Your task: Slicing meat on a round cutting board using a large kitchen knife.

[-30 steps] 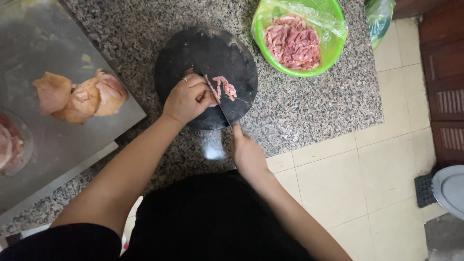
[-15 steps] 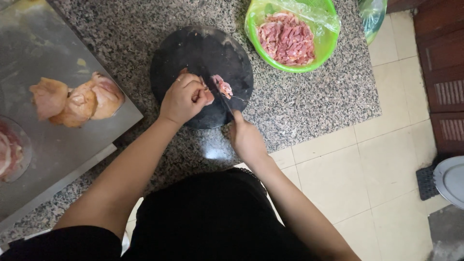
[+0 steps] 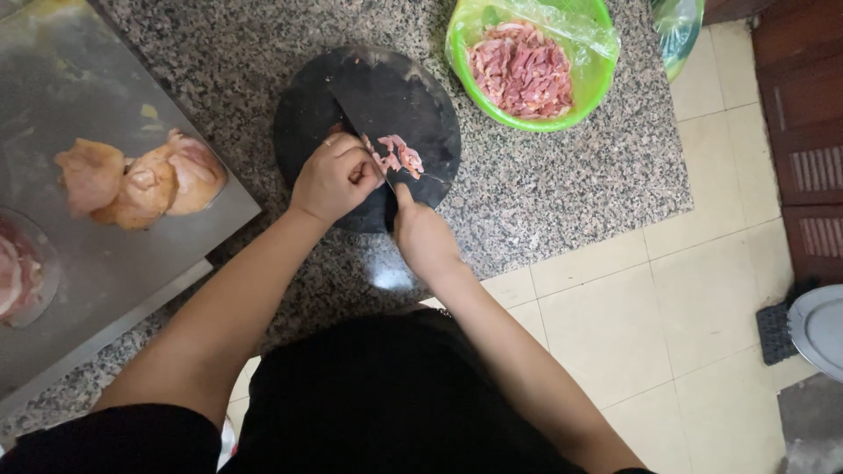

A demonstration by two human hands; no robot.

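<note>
Meat: small heap of pink, wet-looking raw meat strips [image 3: 399, 156] lying on the near right part of the round black chopping board [image 3: 307, 123].
Knife: broad dark cleaver blade [image 3: 379, 96], flat and matt, laid slanting over the board with its edge against the strips.
Right hand: right hand [image 3: 423, 235] closed around the cleaver's handle at the board's near rim; the handle itself is hidden in the fist.
Left hand: left hand [image 3: 334, 175] curled into a loose fist, knuckles just beside the blade, fingertips pressing on the meat; a ring shows on one finger.
Bowl: round bright green plastic bowl [image 3: 597, 83], lined with a clear plastic bag and filled with more cut red meat, just right of the board.
Tray: flat steel tray [image 3: 79, 254] to the left, carrying pale, glossy lumps of raw poultry [image 3: 140, 180].
Surface: speckled grey granite counter [image 3: 562, 175], its edge meeting cream floor tiles [image 3: 632, 325].
Room: dark wooden louvred door [image 3: 812, 167] on the right.
</note>
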